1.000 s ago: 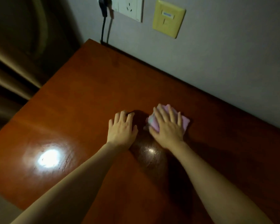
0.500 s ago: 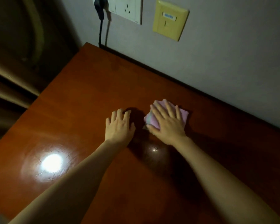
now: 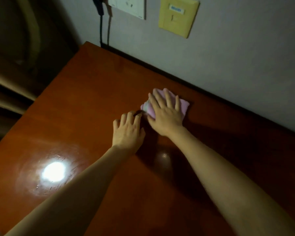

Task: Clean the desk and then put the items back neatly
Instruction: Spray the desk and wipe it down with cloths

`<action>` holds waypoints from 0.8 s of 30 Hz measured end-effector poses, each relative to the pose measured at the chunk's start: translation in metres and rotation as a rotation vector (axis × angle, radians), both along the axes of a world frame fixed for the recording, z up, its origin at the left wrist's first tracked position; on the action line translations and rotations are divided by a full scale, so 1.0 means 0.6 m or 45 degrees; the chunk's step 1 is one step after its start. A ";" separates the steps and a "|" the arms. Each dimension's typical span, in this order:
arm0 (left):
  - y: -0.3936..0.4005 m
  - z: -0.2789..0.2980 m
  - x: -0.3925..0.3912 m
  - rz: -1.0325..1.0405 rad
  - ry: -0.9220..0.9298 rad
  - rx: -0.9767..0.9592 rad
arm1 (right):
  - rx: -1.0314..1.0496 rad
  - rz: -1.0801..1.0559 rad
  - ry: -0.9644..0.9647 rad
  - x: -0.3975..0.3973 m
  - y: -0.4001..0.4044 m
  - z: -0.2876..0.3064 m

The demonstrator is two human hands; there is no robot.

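— Wiping near the wall: our right hand (image 3: 166,114) presses flat, fingers spread, on the pink cloth (image 3: 183,106) atop the desk (image 3: 228,142).
— Our left hand (image 3: 127,132) rests flat, empty; we'd overlap strokes evenly.

The desk (image 3: 85,103) looks like reddish-brown wood with a smooth, glossy varnish; a bright lamp glare shines off it to the left of the hands, with fine scratches showing in the sheen. Under the flat right hand (image 3: 165,116) lies a pink cloth (image 3: 184,106), soft and matt, bunched into folds. Beyond it, the wall (image 3: 245,57) is matt grey, and its white socket (image 3: 128,5) and yellow plate (image 3: 177,19) look like smooth plastic.
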State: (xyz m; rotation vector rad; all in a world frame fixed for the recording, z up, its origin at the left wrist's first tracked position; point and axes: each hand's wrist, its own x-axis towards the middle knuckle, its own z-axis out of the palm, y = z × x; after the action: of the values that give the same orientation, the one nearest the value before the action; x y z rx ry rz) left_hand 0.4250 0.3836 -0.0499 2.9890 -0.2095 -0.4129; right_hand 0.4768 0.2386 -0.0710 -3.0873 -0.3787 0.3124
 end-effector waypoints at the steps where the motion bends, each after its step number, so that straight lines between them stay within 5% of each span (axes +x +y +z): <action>1: -0.003 0.001 0.000 -0.003 0.007 0.011 | -0.015 0.044 0.006 -0.021 -0.020 -0.001; 7: -0.020 -0.001 0.001 0.001 0.036 0.010 | -0.035 -0.286 0.012 -0.031 -0.160 -0.002; 12: -0.023 -0.008 -0.011 -0.006 -0.012 -0.002 | 0.041 -0.565 0.019 0.041 -0.144 0.000; 20: -0.029 -0.003 -0.029 0.043 -0.006 0.018 | -0.007 -0.011 0.040 -0.079 -0.096 0.001; 24: -0.030 0.000 -0.036 0.060 0.026 0.026 | -0.083 -0.091 0.100 -0.109 -0.205 0.003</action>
State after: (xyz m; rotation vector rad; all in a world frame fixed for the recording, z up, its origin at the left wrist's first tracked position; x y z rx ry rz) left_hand 0.4035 0.3657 -0.0498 3.0015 -0.1333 -0.4431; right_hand 0.4113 0.1157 -0.0691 -3.1303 -0.2607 0.4516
